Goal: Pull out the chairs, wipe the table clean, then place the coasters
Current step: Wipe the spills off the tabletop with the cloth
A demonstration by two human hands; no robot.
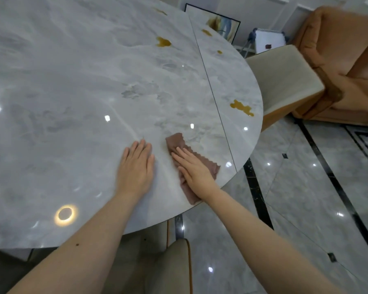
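The round table (73, 81) is pale grey marble with darker veining and amber-yellow spills (241, 107). The cloth (174, 141) is dusty brown-pink. A cream chair (284, 77) has orange trim; the sofa (348, 60) is orange.

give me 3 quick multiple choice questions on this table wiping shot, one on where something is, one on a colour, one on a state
1. Where does the cloth lie?
A. on the floor
B. on the table near its edge
C. on a chair

2. What colour are the spills?
A. amber
B. blue
C. green

3. How is the left hand?
A. gripping the cloth
B. lifted off the table
C. flat on the table, fingers straight

Key:
1 B, the cloth lies on the table by the near edge, under the right hand.
2 A, the puddles are amber yellow against the grey marble.
3 C, its palm rests on bare tabletop beside the cloth.
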